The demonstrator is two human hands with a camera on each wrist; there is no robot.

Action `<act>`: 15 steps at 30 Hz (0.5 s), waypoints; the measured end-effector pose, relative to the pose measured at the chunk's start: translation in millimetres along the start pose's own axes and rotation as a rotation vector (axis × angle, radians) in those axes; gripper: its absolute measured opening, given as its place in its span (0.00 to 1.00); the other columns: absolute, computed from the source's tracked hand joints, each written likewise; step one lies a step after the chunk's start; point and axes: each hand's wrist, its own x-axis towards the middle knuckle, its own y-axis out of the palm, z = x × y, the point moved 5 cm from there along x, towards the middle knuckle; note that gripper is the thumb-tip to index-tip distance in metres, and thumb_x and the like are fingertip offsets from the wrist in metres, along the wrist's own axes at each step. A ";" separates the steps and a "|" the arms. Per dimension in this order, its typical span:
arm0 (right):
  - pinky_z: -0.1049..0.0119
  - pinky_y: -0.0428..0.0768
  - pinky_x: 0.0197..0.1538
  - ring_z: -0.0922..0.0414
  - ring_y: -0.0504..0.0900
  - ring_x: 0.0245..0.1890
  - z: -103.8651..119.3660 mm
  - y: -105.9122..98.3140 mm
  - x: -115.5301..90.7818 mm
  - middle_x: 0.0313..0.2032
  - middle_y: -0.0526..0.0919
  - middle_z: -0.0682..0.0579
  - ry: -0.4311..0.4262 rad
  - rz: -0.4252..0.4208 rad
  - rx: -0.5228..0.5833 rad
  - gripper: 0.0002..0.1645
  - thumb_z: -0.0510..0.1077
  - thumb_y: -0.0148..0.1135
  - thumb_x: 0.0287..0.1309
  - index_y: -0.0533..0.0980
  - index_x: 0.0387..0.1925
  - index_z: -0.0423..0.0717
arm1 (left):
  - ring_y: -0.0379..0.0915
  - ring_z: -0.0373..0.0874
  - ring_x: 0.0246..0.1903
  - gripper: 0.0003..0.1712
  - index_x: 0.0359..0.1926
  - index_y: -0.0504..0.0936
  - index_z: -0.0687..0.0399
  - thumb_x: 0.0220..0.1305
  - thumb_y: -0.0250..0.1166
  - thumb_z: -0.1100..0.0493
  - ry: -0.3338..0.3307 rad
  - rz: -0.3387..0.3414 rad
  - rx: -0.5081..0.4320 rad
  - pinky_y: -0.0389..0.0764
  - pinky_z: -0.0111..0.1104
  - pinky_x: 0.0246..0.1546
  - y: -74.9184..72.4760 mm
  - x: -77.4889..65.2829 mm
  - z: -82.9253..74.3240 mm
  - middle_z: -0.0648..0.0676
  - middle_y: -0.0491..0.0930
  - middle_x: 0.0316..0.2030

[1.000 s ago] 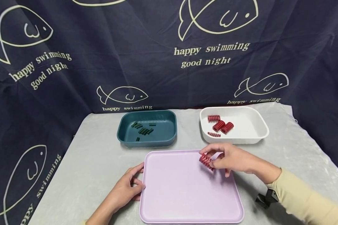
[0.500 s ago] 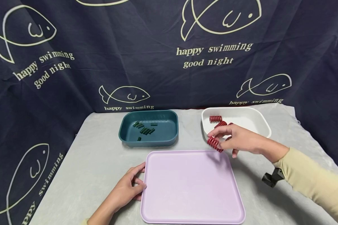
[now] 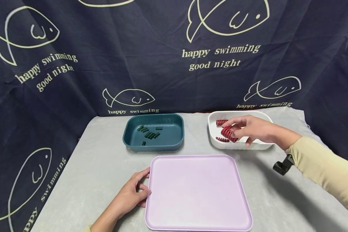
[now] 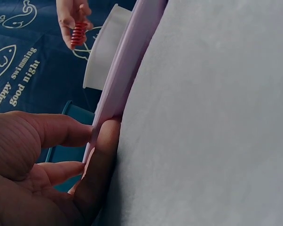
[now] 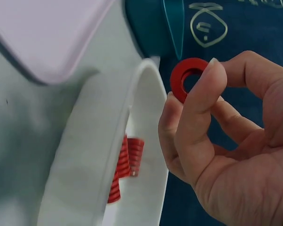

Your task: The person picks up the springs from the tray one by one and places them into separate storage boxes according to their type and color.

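Observation:
My right hand pinches a thick red coil spring between thumb and fingers, above the white bin. In the right wrist view the round open end of the held spring faces the camera. More red springs lie in the bin, partly hidden by the hand. My left hand holds the left edge of the lilac tray. In the left wrist view its fingertips meet the tray's rim, with one finger at the underside. Nothing lies on the tray.
A teal bin with several small dark green springs stands at the back left, beside the white bin. All rest on a grey cloth-covered table. A dark blue fish-print curtain hangs behind.
My right hand has carried the red spring from over the tray's back right corner up and away to above the white bin. The left hand has stayed at the tray's edge.

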 end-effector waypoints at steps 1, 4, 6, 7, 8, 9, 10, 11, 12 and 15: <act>0.58 0.82 0.24 0.54 0.83 0.40 -2.3 -3.9 1.3 0.47 0.83 0.44 0.005 0.000 0.005 0.33 0.33 0.64 0.58 0.73 0.67 0.39 | 0.76 0.49 0.42 0.44 0.77 0.65 0.55 0.60 0.68 0.74 -0.001 0.001 0.000 0.86 0.43 0.22 0.2 0.3 0.3 0.57 0.67 0.65; 0.60 0.81 0.25 0.54 0.84 0.41 -8.5 -15.5 4.5 0.48 0.85 0.44 0.026 0.000 0.008 0.33 0.34 0.63 0.60 0.72 0.68 0.39 | 0.76 0.49 0.42 0.44 0.77 0.65 0.55 0.61 0.68 0.73 0.000 0.007 0.000 0.86 0.43 0.22 0.7 1.2 0.8 0.57 0.67 0.65; 0.60 0.81 0.26 0.54 0.83 0.41 -12.3 -22.8 6.9 0.47 0.85 0.45 0.042 0.002 0.009 0.33 0.35 0.64 0.61 0.72 0.68 0.41 | 0.76 0.49 0.42 0.44 0.77 0.65 0.55 0.61 0.68 0.73 0.000 0.010 -0.003 0.86 0.43 0.22 0.6 1.4 1.0 0.57 0.67 0.65; 0.60 0.81 0.27 0.54 0.83 0.41 -14.0 -26.5 8.4 0.47 0.85 0.45 0.050 0.002 0.008 0.33 0.35 0.64 0.61 0.72 0.69 0.42 | 0.76 0.49 0.42 0.44 0.77 0.65 0.55 0.61 0.68 0.73 0.000 0.011 -0.003 0.86 0.43 0.22 0.4 1.4 1.0 0.57 0.66 0.65; 0.60 0.81 0.27 0.53 0.83 0.41 -15.6 -30.0 9.9 0.46 0.85 0.45 0.055 0.004 0.005 0.33 0.35 0.64 0.62 0.72 0.69 0.43 | 0.76 0.49 0.42 0.44 0.77 0.65 0.55 0.61 0.67 0.73 -0.001 0.011 -0.004 0.86 0.43 0.22 0.1 1.3 1.0 0.57 0.66 0.65; 0.59 0.82 0.27 0.53 0.83 0.41 -17.0 -33.4 11.8 0.46 0.85 0.45 0.058 0.007 0.004 0.32 0.36 0.64 0.62 0.72 0.68 0.44 | 0.76 0.49 0.42 0.44 0.77 0.65 0.55 0.61 0.67 0.73 -0.002 0.010 -0.004 0.86 0.43 0.22 -0.2 1.1 1.0 0.57 0.67 0.65; 0.59 0.82 0.27 0.53 0.83 0.41 -18.6 -37.0 13.7 0.46 0.85 0.46 0.065 0.006 0.003 0.31 0.37 0.64 0.63 0.73 0.68 0.45 | 0.76 0.49 0.42 0.44 0.77 0.65 0.55 0.61 0.67 0.73 -0.003 0.009 -0.003 0.86 0.43 0.22 -0.6 0.9 1.0 0.57 0.67 0.65; 0.59 0.82 0.27 0.52 0.83 0.41 -20.1 -40.9 15.5 0.46 0.85 0.47 0.072 0.004 0.003 0.30 0.37 0.64 0.63 0.73 0.67 0.46 | 0.76 0.49 0.42 0.44 0.77 0.65 0.55 0.61 0.67 0.73 -0.004 0.007 -0.003 0.86 0.43 0.22 -0.9 0.7 1.0 0.57 0.67 0.65; 0.59 0.82 0.27 0.52 0.83 0.42 -21.6 -44.7 17.4 0.46 0.85 0.47 0.079 0.001 0.000 0.29 0.37 0.65 0.64 0.74 0.66 0.47 | 0.76 0.49 0.42 0.44 0.77 0.65 0.55 0.61 0.67 0.73 -0.004 0.007 -0.002 0.86 0.43 0.22 -1.1 0.5 0.9 0.57 0.67 0.65; 0.59 0.83 0.28 0.51 0.83 0.42 -24.4 -55.5 21.3 0.45 0.85 0.48 0.104 -0.011 -0.011 0.27 0.38 0.65 0.64 0.76 0.64 0.49 | 0.76 0.49 0.42 0.44 0.77 0.65 0.55 0.61 0.68 0.73 -0.004 0.006 -0.003 0.86 0.43 0.23 -1.2 0.5 1.1 0.57 0.67 0.65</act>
